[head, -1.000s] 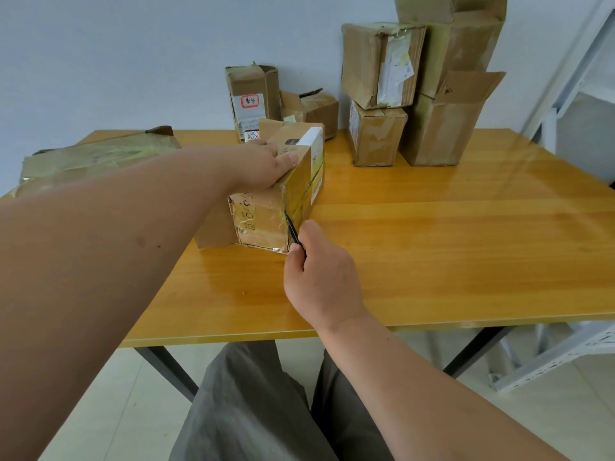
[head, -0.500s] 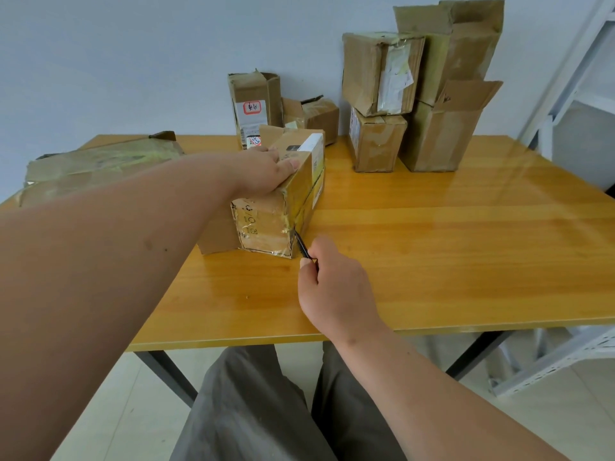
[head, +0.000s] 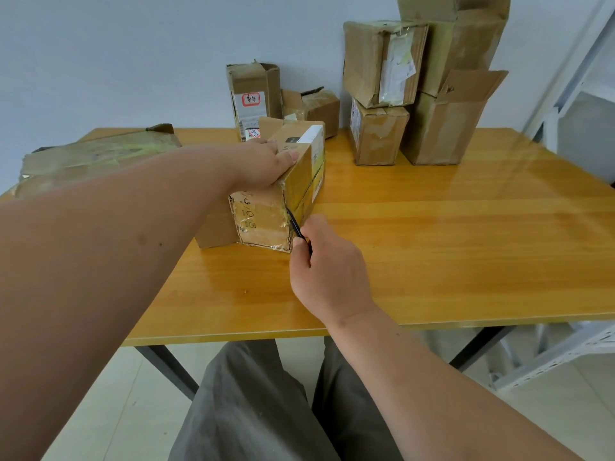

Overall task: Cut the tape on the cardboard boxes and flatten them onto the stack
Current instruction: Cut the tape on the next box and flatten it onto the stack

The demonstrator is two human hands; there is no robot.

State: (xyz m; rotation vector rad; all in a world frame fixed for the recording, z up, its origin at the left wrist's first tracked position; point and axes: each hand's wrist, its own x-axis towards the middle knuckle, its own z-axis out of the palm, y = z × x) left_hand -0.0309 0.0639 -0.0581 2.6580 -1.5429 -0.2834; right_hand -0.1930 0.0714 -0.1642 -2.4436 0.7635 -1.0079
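Note:
A taped cardboard box lies on the wooden table in front of me. My left hand presses down on its top and grips it. My right hand holds a small black blade whose tip touches the tape at the box's near right corner edge. A stack of flattened cardboard lies at the table's left end.
Several unopened boxes stand against the wall: a tall one, a small one, and a pile at the right. A white metal shelf frame stands to the right of the table.
The blade dropped to the box's bottom corner half a second ago; now it sits higher on the corner edge again. My left hand stays on the box top.

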